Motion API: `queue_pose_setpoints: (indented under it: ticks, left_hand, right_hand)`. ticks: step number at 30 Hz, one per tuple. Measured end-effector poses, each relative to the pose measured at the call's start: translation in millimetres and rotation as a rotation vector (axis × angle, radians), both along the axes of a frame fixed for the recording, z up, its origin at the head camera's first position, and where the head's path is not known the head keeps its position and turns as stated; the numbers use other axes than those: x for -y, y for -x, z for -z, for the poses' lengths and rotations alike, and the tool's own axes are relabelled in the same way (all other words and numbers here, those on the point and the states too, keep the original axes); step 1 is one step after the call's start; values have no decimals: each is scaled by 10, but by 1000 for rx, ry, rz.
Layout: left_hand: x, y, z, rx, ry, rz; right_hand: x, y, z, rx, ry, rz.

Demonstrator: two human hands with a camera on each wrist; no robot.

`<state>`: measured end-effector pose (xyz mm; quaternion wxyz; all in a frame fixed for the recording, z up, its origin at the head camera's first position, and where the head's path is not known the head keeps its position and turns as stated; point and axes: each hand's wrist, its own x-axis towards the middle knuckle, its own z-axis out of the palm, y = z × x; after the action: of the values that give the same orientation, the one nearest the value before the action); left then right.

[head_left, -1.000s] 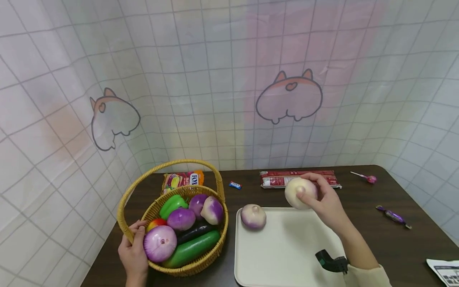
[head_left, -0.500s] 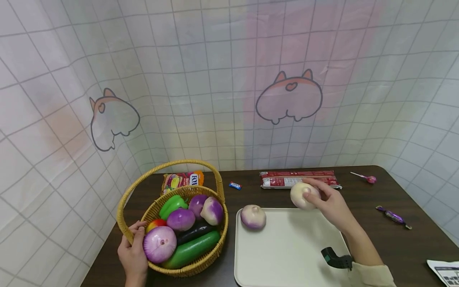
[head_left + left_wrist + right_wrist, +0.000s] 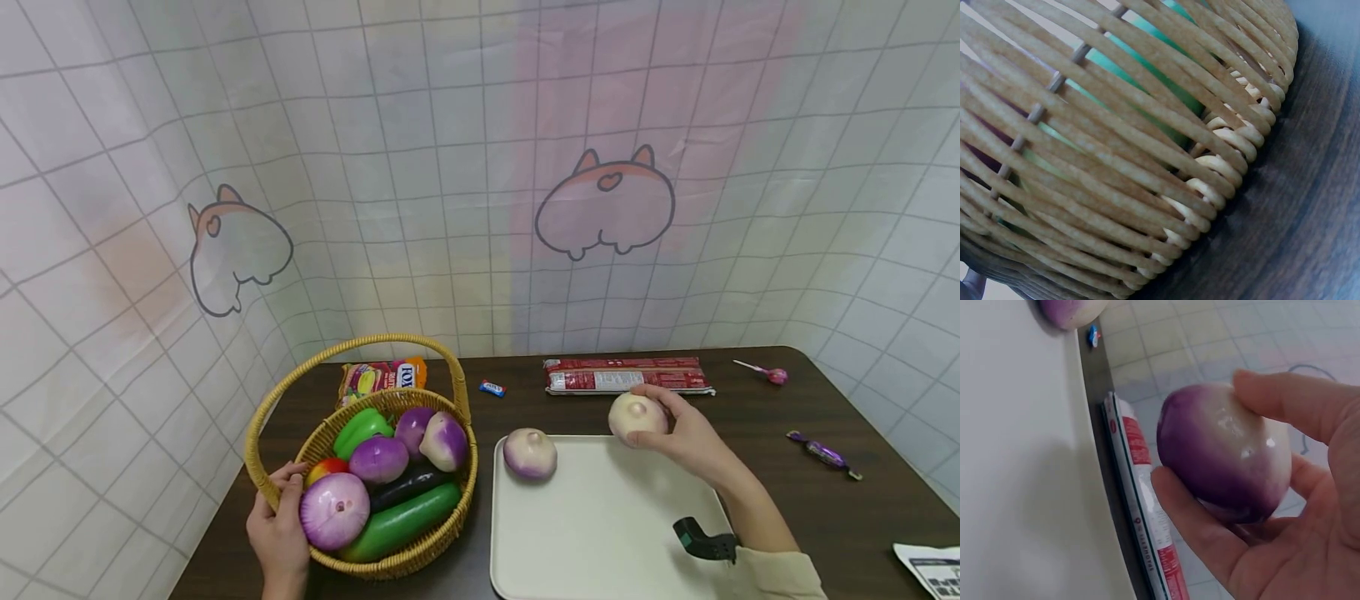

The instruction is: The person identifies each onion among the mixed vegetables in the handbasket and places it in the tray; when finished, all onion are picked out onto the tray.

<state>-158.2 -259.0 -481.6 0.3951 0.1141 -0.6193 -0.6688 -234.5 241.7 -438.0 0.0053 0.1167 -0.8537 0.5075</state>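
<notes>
Right hand [image 3: 678, 435], fingers curled around a round white-and-purple toy turnip [image 3: 637, 416], holding it at the far edge of the flat cream plastic tray [image 3: 600, 533], just in front of a long red packet [image 3: 626, 375]. Left hand [image 3: 279, 523], fingers clamped over the rim of the woven yellow wicker basket [image 3: 262, 483] full of toy vegetables. Second pale purple-tinged turnip [image 3: 529, 452] resting on the tray's far left corner, well apart from the held one.

Probably a staged recording set, not a real kitchen: a cartoon-printed tile backdrop [image 3: 480, 183] hangs behind a dark bench [image 3: 757, 417] holding plastic-looking vegetables [image 3: 382, 483].
</notes>
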Motion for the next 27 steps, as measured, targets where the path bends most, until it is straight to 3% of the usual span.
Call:
queue_pose_setpoints:
  ticks: [16, 27]
  left_hand:
    - [-7, -5, 7, -10, -13, 19]
    - [0, 0, 0, -10, -6, 10]
  right_hand:
    - [107, 41, 265, 120, -135, -115]
    - [198, 51, 306, 69, -152, -208]
